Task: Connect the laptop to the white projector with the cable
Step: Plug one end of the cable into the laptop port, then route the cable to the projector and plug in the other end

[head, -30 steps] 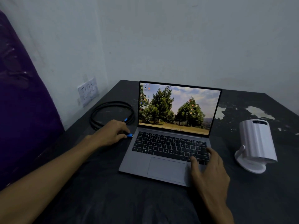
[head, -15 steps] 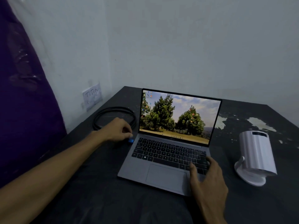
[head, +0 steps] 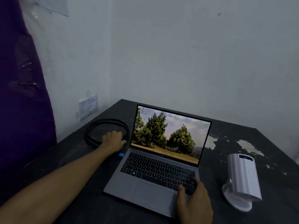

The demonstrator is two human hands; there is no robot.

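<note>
Left hand (head: 114, 140) shifted onto coiled cable (head: 97, 126), blue plug (head: 121, 154) released

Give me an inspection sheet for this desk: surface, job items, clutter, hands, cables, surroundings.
Surface: dark table, white patches of worn paint at the right rear.
Job items: laptop open, screen lit; white projector on its stand to the laptop's right, no cable seen at it.
Clutter: nothing seen.
Hands: left hand on the cable by a blue plug, grip unclear; right hand flat on the laptop's front right corner.
Cables: black cable coiled left of the laptop; blue plug at the laptop's left edge, seating unclear.
Surroundings: pale walls, labelled wall plate, purple cloth at left.
</note>
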